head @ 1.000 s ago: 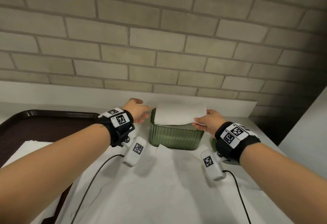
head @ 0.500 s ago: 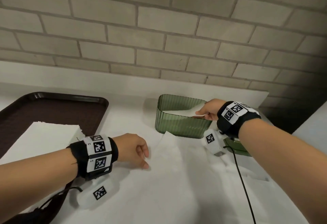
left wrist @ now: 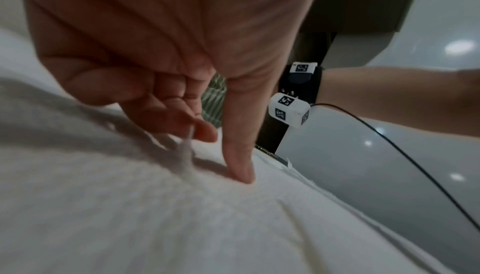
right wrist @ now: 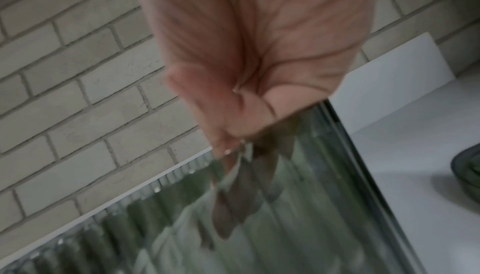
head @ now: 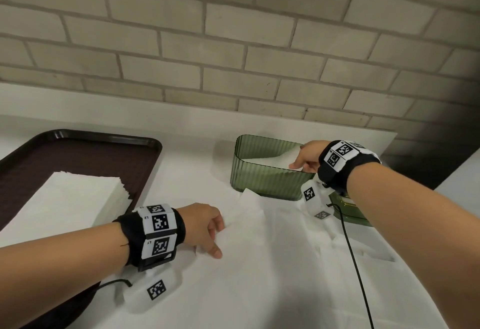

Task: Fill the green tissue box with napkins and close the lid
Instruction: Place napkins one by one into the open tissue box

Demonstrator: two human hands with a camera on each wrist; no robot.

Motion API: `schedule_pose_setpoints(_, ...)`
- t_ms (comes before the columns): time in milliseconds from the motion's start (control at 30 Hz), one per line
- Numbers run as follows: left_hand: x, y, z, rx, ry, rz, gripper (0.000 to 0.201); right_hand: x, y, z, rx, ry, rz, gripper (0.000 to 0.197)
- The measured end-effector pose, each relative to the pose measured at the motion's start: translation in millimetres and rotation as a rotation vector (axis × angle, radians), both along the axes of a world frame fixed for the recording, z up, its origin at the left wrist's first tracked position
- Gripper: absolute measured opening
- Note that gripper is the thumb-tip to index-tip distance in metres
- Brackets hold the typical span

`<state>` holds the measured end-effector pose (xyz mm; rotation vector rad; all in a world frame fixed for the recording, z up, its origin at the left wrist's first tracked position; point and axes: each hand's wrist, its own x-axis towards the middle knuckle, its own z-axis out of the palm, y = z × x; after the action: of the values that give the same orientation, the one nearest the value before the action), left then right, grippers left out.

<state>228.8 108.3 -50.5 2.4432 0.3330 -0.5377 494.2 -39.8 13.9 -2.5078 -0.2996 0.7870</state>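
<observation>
The green ribbed tissue box (head: 270, 176) stands open at the back of the counter, with a white napkin (head: 270, 160) lying inside it. My right hand (head: 298, 163) reaches in at the box's right end and pinches that napkin's edge; in the right wrist view its fingers (right wrist: 233, 206) show blurred through the box wall (right wrist: 337, 175). My left hand (head: 217, 237) rests on a loose napkin (head: 259, 263) spread on the counter, fingers curled. It pinches up a small fold (left wrist: 188, 151) while the thumb (left wrist: 239, 167) presses down. The green lid (head: 349, 210) lies right of the box, partly under my right forearm.
A brown tray (head: 85, 152) at the left holds a stack of napkins (head: 70, 198). A brick wall runs behind the counter. Black cables (head: 355, 263) trail from both wrist cameras over the loose napkins.
The left hand left the box and came down onto the loose napkin near the tray. The right hand lowered its napkin from the rim into the box.
</observation>
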Motion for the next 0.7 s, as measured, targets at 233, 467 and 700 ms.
schedule_pose_setpoints(233, 5, -2, 4, 0.101, -0.086, -0.023, 0.021, -3, 10, 5, -0.097, 0.027, 0.070, 0.048)
schedule_pose_setpoints(467, 14, 14, 53, 0.124, -0.358, 0.019, 0.012, -15, 13, 43, -0.618, -0.527, 0.332, 0.044)
schedule_pose_setpoints(700, 39, 37, 92, -0.285, -0.579, 0.394, 0.015, -53, -12, 76, 0.163, -0.111, 0.326, 0.053)
